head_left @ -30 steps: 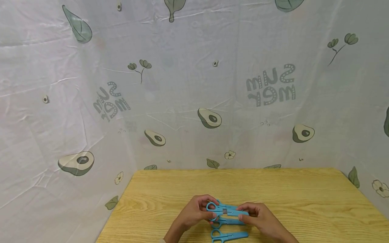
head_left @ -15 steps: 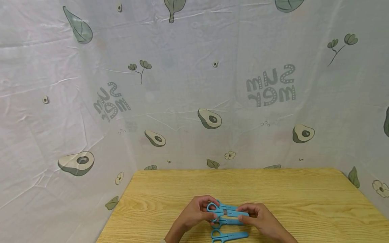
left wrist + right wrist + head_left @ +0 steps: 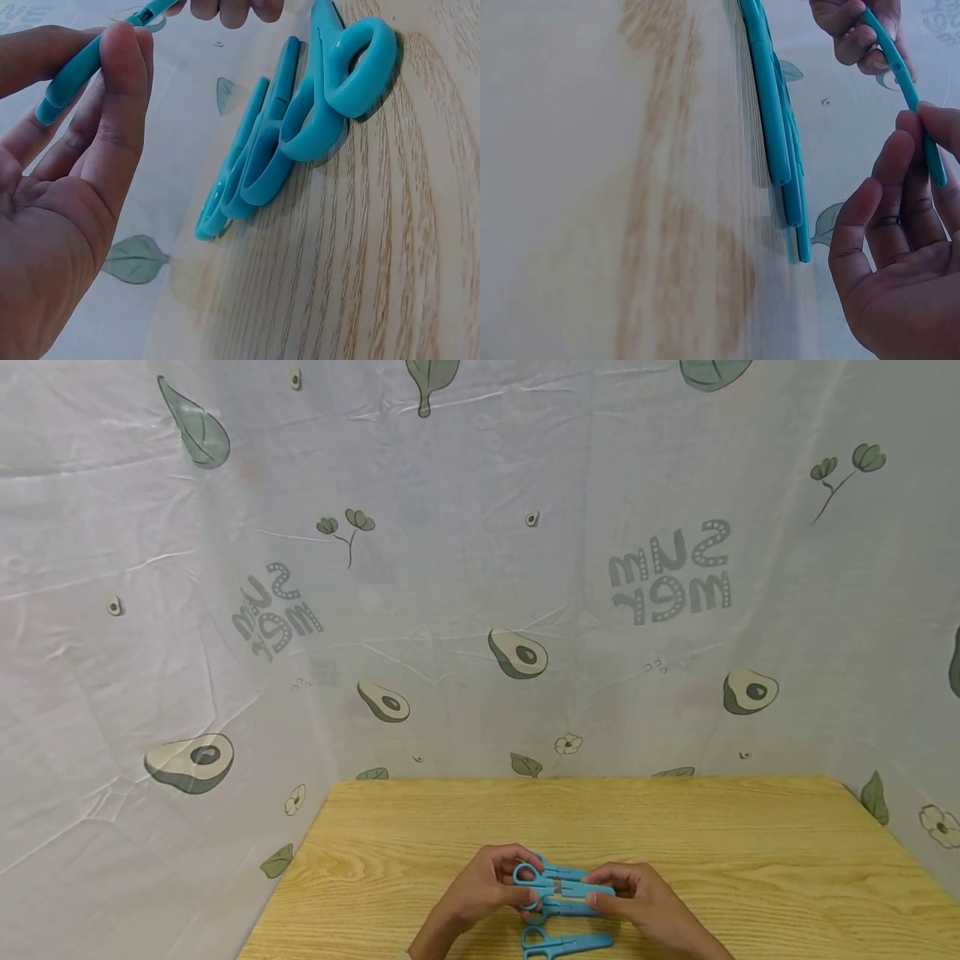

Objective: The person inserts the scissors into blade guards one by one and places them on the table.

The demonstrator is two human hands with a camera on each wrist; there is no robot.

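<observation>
Light blue plastic scissors (image 3: 543, 889) are held level in front of me, over the table. Thumb and fingers of my left hand (image 3: 480, 887) pinch their handle loops. With my right hand (image 3: 647, 903) I pinch the blue blade cover (image 3: 582, 889) at its tip end. Between handles and cover, a short strip of bare metal blade (image 3: 557, 887) shows. Three more covered blue scissors lie in a column: the back pair (image 3: 564, 872), the middle pair (image 3: 568, 907), partly hidden behind the held ones, and the front pair (image 3: 577, 942). In the left wrist view their loops (image 3: 364, 67) rest on the wood.
The wood-grain table (image 3: 765, 843) runs back to a pale curtain (image 3: 450, 577) printed with avocados, leaves and lettering. The curtain also hangs along both sides of the table.
Both hands stay nearly in place. The handles have shifted very slightly right toward the cover, and the bare metal strip looks a little narrower.
</observation>
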